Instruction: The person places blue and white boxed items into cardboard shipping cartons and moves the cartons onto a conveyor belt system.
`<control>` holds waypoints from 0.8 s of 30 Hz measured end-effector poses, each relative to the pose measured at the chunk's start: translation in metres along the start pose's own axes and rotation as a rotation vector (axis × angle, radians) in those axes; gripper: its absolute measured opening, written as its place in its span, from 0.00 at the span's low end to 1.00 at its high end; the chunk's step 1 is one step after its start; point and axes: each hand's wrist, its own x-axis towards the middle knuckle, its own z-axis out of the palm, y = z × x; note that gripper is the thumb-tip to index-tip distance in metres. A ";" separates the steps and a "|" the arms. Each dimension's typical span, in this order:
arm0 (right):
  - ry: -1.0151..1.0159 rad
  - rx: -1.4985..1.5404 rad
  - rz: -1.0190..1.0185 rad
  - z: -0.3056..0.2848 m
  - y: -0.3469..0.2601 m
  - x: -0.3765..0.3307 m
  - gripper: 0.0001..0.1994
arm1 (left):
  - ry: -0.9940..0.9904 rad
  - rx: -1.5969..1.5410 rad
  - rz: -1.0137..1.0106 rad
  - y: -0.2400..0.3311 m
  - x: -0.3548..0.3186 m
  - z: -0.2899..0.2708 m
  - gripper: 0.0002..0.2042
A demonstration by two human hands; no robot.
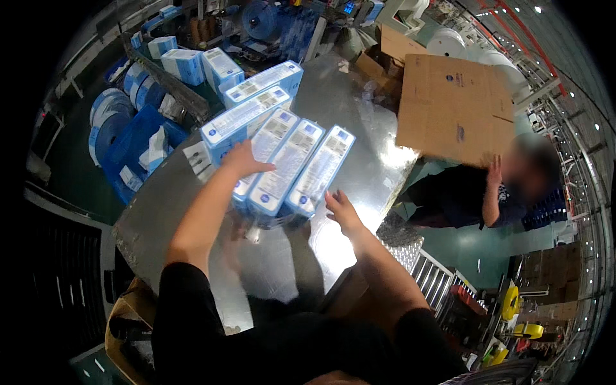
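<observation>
Cartons (287,168) | between left grip (242,161) and right grip (344,212) | left: hold unclear | right: parted, empty

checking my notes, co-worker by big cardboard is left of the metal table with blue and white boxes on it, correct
Wrong side: the head view shows the co-worker by the big cardboard right of the metal table with blue and white boxes on it.

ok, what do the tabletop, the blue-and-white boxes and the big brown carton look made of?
Tabletop: grey metal, probably steel, semi-gloss; bright glare and blurred reflections suggest it.
Blue-and-white boxes: likely printed paperboard, smooth; crisp edges and flat faces, though thin plastic can't be excluded.
Big brown carton: matte cardboard, probably corrugated, by its tan colour and creases.
</observation>
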 end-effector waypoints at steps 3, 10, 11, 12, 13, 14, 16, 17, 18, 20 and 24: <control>0.033 -0.251 -0.200 0.015 0.026 0.010 0.42 | -0.079 -0.211 0.024 -0.003 -0.037 0.005 0.53; -0.642 -0.047 0.212 0.008 0.044 -0.117 0.46 | -0.657 -0.669 -0.134 -0.095 -0.213 0.000 0.40; -0.688 -0.055 0.350 0.013 0.056 -0.119 0.47 | -0.794 -0.836 -0.270 -0.106 -0.227 0.004 0.38; -0.739 -0.072 0.478 0.025 0.058 -0.116 0.48 | -0.798 -0.892 -0.377 -0.113 -0.237 0.006 0.36; -0.789 -0.088 0.607 0.034 0.058 -0.115 0.48 | -0.801 -0.946 -0.484 -0.118 -0.248 0.008 0.33; -0.777 -0.102 0.612 0.036 0.058 -0.121 0.49 | -0.801 -0.998 -0.591 -0.124 -0.259 0.011 0.31; -0.765 -0.145 0.598 0.055 0.015 -0.139 0.50 | -0.759 -1.074 -0.524 -0.143 -0.273 0.012 0.35; -0.787 -0.120 0.628 0.054 0.031 -0.131 0.48 | -0.758 -1.117 -0.440 -0.149 -0.278 0.012 0.34; -0.794 -0.055 0.536 0.054 0.042 -0.130 0.48 | -0.756 -1.153 -0.350 -0.151 -0.280 0.007 0.34; -0.797 0.075 0.340 0.053 0.053 -0.129 0.47 | -0.645 -1.169 -0.122 -0.129 -0.276 -0.035 0.31; -0.629 -0.102 -0.178 0.023 0.005 -0.152 0.35 | -0.519 -1.205 0.160 -0.080 -0.278 -0.067 0.25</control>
